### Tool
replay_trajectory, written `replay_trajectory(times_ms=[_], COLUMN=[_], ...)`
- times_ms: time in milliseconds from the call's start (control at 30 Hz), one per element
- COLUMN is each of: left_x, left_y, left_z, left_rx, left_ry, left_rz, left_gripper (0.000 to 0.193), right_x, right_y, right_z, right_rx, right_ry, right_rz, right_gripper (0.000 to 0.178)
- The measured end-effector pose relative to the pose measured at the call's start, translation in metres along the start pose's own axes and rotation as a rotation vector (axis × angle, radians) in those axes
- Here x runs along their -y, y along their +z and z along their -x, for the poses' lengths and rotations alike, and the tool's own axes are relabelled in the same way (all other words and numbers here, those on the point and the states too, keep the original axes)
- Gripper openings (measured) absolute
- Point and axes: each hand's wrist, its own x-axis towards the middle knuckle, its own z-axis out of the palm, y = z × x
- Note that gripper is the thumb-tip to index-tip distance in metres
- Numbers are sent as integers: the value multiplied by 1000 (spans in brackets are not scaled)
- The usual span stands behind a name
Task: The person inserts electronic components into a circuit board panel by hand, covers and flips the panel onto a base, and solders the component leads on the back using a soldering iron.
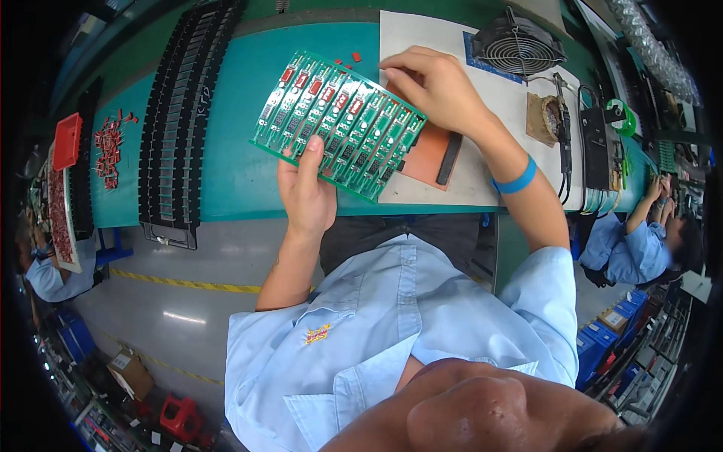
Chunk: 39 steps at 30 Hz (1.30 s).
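Observation:
My left hand point(307, 188) grips a green circuit board panel point(339, 124) at its near edge, thumb on top and fingers underneath. The panel is tilted and made of several narrow strips side by side. Small red parts point(329, 93) sit on the strips at the left and middle; the strips at the right show none. At the panel's far right edge is my right hand point(437, 87), its thumb and fingers drawn together. What it pinches, if anything, is too small to make out. Loose red pieces point(356, 57) lie on the green mat just beyond the panel.
A black slotted rack point(177, 120) stands left, beside a pile of red parts point(109, 151) and a red tray point(68, 142). At right are an orange sheet point(429, 154), a fan point(520, 49), a soldering iron point(562, 113) and a solder spool point(623, 118). Another person point(633, 241) works far right.

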Motion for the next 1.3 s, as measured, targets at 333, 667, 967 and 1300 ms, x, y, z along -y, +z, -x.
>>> replay_trajectory(times_ms=[333,667,967,1300], left_x=[-3,3,7,8], left_y=[3,0,-7,-2], left_z=[0,-1,-1,-2], left_rx=[16,52,150,188], left_ry=[-12,22,73,145], left_rz=[54,34,-3,-115], left_gripper=[35,38,47,55], right_x=[-13,-3,9,33], right_y=[42,-7,-16,-2], right_z=[-47,-15,7,24], right_rx=[-20,-67,-295,-181], right_ry=[-80,93,-256,-220], right_rz=[215,-268,-216,-259], right_gripper=[15,16,23,24])
